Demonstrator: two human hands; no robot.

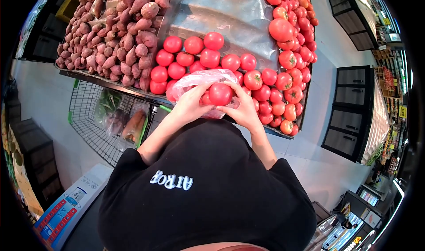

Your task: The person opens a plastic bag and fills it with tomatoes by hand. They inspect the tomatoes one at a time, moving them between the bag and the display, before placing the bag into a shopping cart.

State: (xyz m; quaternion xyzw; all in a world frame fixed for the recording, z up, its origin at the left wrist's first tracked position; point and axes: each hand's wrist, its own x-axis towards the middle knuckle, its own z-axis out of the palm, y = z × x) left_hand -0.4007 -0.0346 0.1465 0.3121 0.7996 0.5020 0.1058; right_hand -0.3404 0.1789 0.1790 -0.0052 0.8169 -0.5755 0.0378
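A round red tomato (220, 94) sits between my two hands, in front of a thin clear plastic bag (201, 77). My left hand (191, 103) is closed on the bag from the left, its fingertips close to the tomato. From the right, my right hand (242, 110) curls its thumb and fingers around the tomato. Part of another red tomato shows through the bag beside my left fingers. The bag bunches up behind and beneath both hands, and some fingertips are hidden. Loose tomatoes (193, 45) lie on the display just beyond.
Sweet potatoes (110, 43) are heaped at the left of the display stand. More tomatoes (287, 60) are piled along its right side. A shopping cart (86, 118) with bagged vegetables stands at left. Below it is a scale-like machine with red keys (57, 220). Dark cabinets (349, 111) stand right.
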